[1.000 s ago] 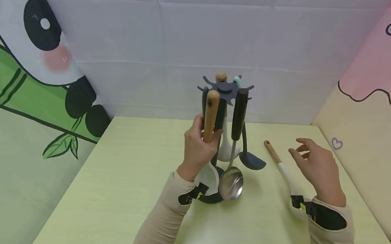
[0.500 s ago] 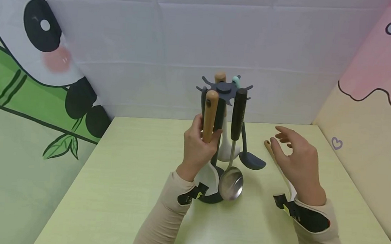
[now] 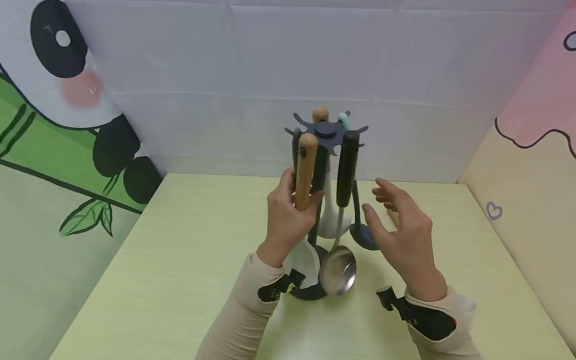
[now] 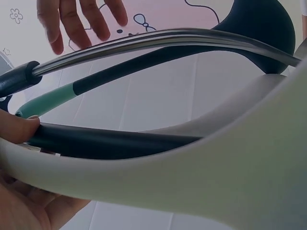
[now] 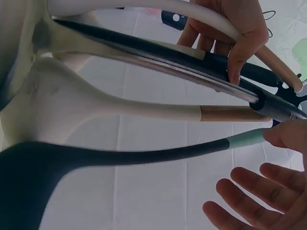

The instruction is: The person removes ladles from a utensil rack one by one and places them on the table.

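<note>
My left hand (image 3: 289,219) grips the dark upright post (image 4: 110,141) of a utensil rack, thumb on its side in the left wrist view. In front of that hand hangs a white utensil with a wooden handle (image 3: 306,167). A steel ladle (image 3: 338,270) with a black handle hangs on the right side of the rack. Beyond it is a dark ladle (image 3: 362,236) whose handle end is mint green (image 5: 247,139). My right hand (image 3: 406,236), fingers apart and holding nothing, is in the air right of the rack, nearest these two ladles.
The rack has a hooked top (image 3: 325,129) and a round dark base (image 3: 305,293) on the pale table (image 3: 185,284). Another white utensil with a wooden handle hangs at the back. On the table at the right, a white utensil (image 3: 467,305) is mostly hidden behind my right arm.
My right hand has moved left from above the white utensil lying on the table to beside the rack. My left hand keeps its grip on the post.
</note>
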Demonstrator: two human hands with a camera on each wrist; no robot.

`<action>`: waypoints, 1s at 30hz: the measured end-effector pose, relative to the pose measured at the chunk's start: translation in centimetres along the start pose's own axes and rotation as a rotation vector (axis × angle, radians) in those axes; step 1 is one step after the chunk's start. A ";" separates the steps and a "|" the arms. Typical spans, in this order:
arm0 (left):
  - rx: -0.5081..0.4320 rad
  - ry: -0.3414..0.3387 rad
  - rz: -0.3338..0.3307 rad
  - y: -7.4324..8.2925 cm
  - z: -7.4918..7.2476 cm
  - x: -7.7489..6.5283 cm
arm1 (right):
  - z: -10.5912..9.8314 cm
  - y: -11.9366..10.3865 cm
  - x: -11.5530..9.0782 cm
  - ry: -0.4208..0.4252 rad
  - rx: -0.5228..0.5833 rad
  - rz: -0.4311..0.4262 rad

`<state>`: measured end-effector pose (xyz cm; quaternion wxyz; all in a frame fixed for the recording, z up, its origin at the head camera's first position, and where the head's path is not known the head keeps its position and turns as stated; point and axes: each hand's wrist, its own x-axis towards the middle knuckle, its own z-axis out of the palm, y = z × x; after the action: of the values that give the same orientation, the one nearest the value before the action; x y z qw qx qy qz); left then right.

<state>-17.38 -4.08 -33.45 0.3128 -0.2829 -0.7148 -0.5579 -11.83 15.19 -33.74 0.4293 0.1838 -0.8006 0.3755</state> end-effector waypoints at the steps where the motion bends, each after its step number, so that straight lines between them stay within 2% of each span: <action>1: 0.002 0.000 0.000 0.0 0.0 0.0 | 0.3 -0.1 0.0 -0.009 0.027 0.004; 7: 0.017 0.002 0.012 -0.1 -0.2 0.1 | 2.4 -0.3 -0.5 -0.098 0.187 0.037; 15: 0.024 -0.010 0.015 -0.3 -0.4 -0.1 | 4.5 -0.4 -1.4 -0.196 0.292 0.074; 22: 0.020 -0.029 0.026 -0.3 -0.5 0.1 | 5.3 -0.4 -1.7 -0.238 0.280 0.054; 26: 0.011 -0.039 0.030 -0.4 -0.7 0.2 | 5.1 -0.4 -1.9 -0.226 0.260 0.031; 30: -0.020 -0.045 0.019 -0.6 -0.9 0.5 | 4.7 -0.5 -1.9 -0.244 0.279 0.046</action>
<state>-18.03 -5.08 -33.27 0.2992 -0.3054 -0.7134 -0.5553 -13.03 11.24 -36.77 0.2908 0.2673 -0.7909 0.4674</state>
